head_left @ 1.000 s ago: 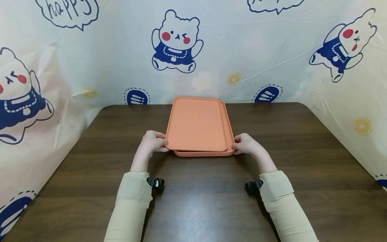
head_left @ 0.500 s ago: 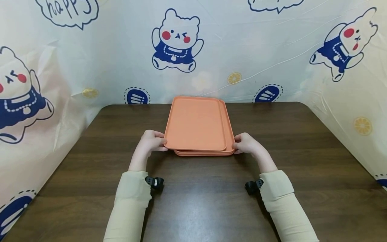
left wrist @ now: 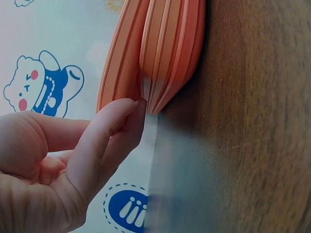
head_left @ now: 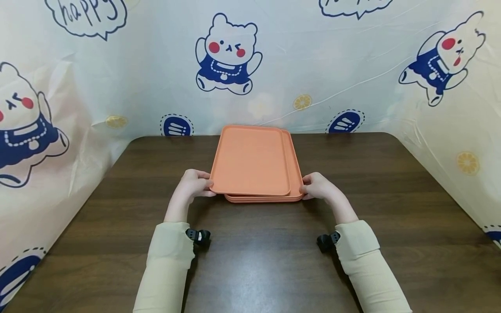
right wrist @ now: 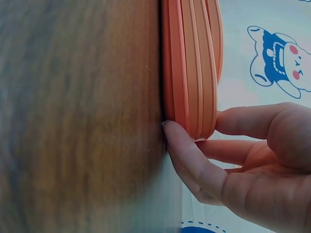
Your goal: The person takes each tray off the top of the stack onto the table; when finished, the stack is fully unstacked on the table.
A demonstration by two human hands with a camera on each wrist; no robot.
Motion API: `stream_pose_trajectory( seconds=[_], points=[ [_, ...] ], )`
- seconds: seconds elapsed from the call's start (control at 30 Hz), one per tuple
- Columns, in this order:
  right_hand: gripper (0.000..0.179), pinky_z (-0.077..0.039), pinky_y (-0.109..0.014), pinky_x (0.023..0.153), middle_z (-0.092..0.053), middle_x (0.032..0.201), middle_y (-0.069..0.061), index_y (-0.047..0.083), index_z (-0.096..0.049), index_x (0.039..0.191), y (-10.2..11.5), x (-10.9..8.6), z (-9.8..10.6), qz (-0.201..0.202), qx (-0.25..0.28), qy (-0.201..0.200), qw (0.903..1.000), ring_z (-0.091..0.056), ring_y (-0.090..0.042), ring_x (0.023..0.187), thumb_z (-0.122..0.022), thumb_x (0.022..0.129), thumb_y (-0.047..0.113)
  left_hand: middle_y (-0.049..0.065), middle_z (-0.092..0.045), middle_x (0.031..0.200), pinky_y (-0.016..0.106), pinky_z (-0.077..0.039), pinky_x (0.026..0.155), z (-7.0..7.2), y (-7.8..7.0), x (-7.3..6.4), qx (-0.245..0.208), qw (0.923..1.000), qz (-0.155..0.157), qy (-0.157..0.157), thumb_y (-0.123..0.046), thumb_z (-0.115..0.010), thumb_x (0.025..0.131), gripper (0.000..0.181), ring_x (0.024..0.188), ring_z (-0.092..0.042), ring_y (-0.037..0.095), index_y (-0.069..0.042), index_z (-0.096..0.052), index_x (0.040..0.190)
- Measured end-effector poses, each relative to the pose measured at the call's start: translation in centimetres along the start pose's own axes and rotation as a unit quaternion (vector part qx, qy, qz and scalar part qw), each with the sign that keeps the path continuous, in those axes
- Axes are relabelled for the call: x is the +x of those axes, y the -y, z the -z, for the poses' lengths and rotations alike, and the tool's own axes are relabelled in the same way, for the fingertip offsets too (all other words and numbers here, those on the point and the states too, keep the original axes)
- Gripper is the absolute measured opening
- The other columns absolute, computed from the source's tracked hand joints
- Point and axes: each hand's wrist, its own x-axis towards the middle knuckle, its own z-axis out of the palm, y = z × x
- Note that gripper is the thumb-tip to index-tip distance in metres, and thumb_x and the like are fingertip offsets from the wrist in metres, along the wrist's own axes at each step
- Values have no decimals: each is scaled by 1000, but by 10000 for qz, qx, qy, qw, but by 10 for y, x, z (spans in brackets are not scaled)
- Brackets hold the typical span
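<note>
A stack of orange rectangular trays (head_left: 296,174) lies at the back middle of the table. Its top tray (head_left: 252,161) is shifted left of the others and lifted a little at its left side. My left hand (head_left: 193,184) pinches that top tray near its front left corner, fingers under the rim; in the left wrist view a gap shows between this tray (left wrist: 124,53) and those below. On the other side, my right hand (head_left: 318,186) holds the lower trays (right wrist: 192,73) by their right edge, thumb on the upper rim and fingers beneath at the table.
The dark wooden table (head_left: 254,256) extends around the stack. Behind and beside it hangs a pale curtain (head_left: 156,65) printed with cartoon bears. A small black camera (head_left: 201,238) is worn on my left wrist, another black camera (head_left: 326,242) on my right.
The top tray has slid slightly to the left along with my left hand, uncovering more of the tray below at the right. My right hand stays in place.
</note>
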Motion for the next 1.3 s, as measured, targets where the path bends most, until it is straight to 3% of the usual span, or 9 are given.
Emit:
stream_pose_trajectory(
  seconds=[0.57, 0.93, 1.3],
  points=[
    [34, -56, -35, 81, -61, 103, -23, -16, -50, 121, 1, 1, 1, -5, -7, -6, 10000, -62, -17, 83, -48, 90, -2, 30, -51, 125, 24, -56, 70, 8, 2, -2, -420, 9990, -113, 87, -2, -47, 95, 42, 71, -65, 11, 11, -41, 135],
    [32, -55, -36, 83, -61, 107, -24, -14, -51, 121, 0, 1, 1, -40, -24, 1, 10000, -62, -18, 85, -49, 92, 0, 32, -48, 131, 26, -56, 73, 17, 11, 2, -944, 9950, -218, 223, 0, -46, 95, 45, 73, -66, 10, 11, -37, 137],
    [32, -54, -37, 84, -62, 106, -24, -15, -51, 121, 2, 0, 0, -49, -29, -13, 10000, -62, -17, 84, -49, 93, 0, 32, -46, 134, 25, -55, 74, 30, 10, -5, -886, 9955, -261, 226, -3, -48, 95, 47, 74, -67, 8, 9, -37, 139]
  ],
)
